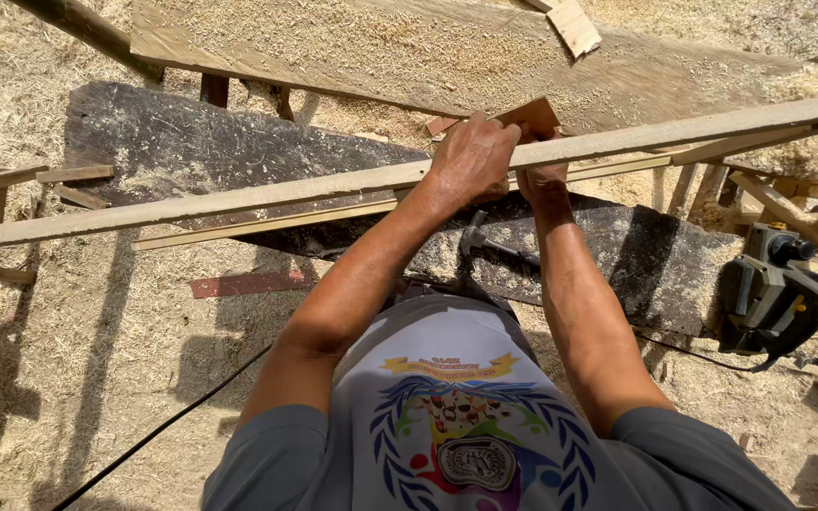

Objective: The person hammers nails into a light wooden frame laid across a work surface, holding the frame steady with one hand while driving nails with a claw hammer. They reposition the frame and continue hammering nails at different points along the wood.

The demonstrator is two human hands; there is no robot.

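Across a dark workbench [191,142] strewn with sawdust, a long wooden strip [239,197] lies steadied under the left hand [471,156], closed over it, while the right hand [543,175] grips a small wood block [532,117] against its edge; a hammer [489,244] and power planer [771,293] rest nearby.

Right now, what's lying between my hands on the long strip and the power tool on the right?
In the head view, the dark plank, dusted with sawdust, lies between the hands on the long strip and the power tool.
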